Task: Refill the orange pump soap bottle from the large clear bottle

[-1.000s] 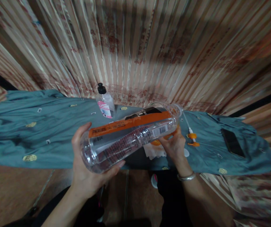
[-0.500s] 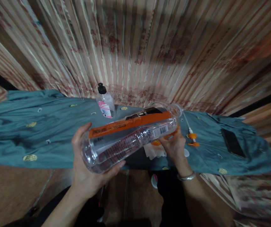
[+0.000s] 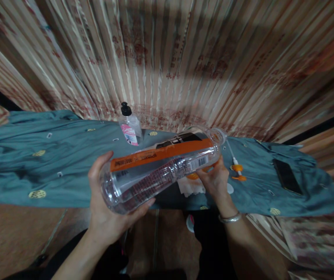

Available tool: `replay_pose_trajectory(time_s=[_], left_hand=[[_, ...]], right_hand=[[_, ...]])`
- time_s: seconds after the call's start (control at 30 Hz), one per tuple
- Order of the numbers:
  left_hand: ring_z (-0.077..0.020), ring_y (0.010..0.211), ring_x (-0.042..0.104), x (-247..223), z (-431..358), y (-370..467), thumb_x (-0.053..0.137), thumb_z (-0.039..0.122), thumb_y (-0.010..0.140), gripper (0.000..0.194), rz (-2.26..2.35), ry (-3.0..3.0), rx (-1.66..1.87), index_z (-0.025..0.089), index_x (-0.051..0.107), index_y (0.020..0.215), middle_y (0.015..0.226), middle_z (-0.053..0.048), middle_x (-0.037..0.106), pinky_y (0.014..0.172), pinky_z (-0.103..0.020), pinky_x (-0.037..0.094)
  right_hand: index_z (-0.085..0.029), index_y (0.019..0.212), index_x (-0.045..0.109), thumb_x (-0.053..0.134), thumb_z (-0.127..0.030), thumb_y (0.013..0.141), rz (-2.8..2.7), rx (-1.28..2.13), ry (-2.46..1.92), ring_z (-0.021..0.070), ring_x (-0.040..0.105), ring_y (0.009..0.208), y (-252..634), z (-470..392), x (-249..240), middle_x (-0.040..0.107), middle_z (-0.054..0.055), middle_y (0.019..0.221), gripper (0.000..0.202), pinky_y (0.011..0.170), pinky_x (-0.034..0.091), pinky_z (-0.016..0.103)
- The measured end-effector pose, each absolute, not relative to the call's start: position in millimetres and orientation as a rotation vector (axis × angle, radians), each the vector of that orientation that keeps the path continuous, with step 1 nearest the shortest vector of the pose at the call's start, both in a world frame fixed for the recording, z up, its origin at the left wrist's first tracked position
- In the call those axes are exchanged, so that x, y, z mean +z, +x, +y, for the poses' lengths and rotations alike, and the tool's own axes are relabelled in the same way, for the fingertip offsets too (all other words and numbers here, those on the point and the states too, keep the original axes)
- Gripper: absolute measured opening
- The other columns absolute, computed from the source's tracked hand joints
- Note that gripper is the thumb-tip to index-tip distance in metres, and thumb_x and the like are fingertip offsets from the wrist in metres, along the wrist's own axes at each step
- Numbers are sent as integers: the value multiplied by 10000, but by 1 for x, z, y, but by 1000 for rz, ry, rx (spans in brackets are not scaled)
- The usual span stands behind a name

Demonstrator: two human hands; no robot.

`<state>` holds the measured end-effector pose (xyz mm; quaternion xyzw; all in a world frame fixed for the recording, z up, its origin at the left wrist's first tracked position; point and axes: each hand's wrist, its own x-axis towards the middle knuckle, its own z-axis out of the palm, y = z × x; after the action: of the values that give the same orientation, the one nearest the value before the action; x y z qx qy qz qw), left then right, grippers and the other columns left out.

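Gripped — left hand [image 3: 108,210], bottle [image 3: 161,167] edge.

Black phone [image 3: 287,176] flat on right end of the teal cloth-covered desk [image 3: 73,147], clear black-capped bottle [image 3: 130,130] upright near the far edge, striped floral curtain [image 3: 161,46] behind, brown floor [image 3: 15,233] below.

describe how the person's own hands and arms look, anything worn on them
Both the left hand and the right hand are bare, without gloves. A silver-coloured bracelet circles the right wrist; no sleeves show on either forearm.
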<state>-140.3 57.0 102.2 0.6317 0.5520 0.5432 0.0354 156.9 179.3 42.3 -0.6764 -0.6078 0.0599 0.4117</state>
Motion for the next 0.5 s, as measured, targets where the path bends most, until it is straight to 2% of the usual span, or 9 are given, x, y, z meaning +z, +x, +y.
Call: replay_pose_trajectory(time_s=[0.17,0.4,0.5], left_hand=[[-401,1085,823,103,58,-129,991,587,770,1011,1732,1883,1799,405,536,1654,1390,-100,704,853,-695,779],[-404,1117,835,103,55,-142,1067,437,721,1154,1665,1913,1640,476,466,1706,1412,-65,743,924,-675,779],[-398,1130,831,102,55,-140,1053,438,726,1106,1685,1832,1666,420,500,1683,1388,-73,752,965,-672,767]], right_hand=[[-259,1110,622,829,-676,726,-1519,169,-1719,377,828,783,158,180,43,828,96,852,603,714,664,456],[-229,1171,622,830,-624,704,-1517,185,-1709,390,832,843,158,180,43,821,125,910,646,755,672,484],[-227,1170,618,832,-625,715,-1535,174,-1704,395,833,858,158,180,41,814,122,910,642,754,670,484]])
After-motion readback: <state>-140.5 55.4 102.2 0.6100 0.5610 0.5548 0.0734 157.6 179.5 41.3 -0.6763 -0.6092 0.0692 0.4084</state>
